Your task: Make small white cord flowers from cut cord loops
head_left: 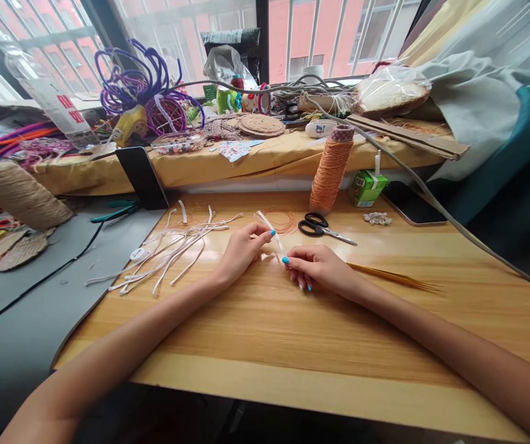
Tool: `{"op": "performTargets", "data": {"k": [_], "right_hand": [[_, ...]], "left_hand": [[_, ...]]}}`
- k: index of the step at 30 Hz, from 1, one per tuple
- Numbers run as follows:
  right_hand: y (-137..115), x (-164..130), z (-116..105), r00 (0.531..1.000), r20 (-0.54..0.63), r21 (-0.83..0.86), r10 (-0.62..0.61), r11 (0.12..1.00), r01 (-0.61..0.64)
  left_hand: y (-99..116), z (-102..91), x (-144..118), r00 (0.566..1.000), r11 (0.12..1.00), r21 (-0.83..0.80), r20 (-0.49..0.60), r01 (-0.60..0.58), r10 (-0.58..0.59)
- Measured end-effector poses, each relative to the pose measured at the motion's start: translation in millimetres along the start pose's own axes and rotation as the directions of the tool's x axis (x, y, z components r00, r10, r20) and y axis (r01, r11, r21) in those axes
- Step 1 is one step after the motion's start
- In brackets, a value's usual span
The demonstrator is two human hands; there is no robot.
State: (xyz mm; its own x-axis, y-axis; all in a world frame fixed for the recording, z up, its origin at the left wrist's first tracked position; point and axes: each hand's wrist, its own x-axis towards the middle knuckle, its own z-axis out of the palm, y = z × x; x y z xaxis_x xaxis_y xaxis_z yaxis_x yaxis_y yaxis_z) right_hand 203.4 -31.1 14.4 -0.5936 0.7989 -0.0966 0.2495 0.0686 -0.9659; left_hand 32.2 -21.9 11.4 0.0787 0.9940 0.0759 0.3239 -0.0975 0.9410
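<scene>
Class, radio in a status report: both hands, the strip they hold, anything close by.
Left hand and right hand both pinching one white strip. Loose white strips left of it. Scissors and orange cord spool just behind.

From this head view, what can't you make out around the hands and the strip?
- White strip: its near end is hidden between the fingers of the right hand and left hand.
- Thin gold tool: its near end is hidden behind the right hand.
- Green carton: print too small to read.
- Bead box on the ledge: contents too small and blurred.
- Twine roll: cut off by the left edge.
</scene>
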Motion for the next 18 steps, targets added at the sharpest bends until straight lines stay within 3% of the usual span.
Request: {"op": "performTargets", "data": {"k": [7,18], "right_hand": [[2.4,0.1,1.2,1.000,0.007,-0.011,-0.011,1.000,0.011],[-0.6,-1.3,2.6,0.999,-0.029,-0.071,-0.025,0.997,0.023]], "left_hand": [[7.4,-2.4,0.3,0.994,0.988,-0.114,0.046,0.107,-0.102],[7.1,-4.9,2.2,0.986,0.979,-0.148,0.107,0.142,-0.127]]}}
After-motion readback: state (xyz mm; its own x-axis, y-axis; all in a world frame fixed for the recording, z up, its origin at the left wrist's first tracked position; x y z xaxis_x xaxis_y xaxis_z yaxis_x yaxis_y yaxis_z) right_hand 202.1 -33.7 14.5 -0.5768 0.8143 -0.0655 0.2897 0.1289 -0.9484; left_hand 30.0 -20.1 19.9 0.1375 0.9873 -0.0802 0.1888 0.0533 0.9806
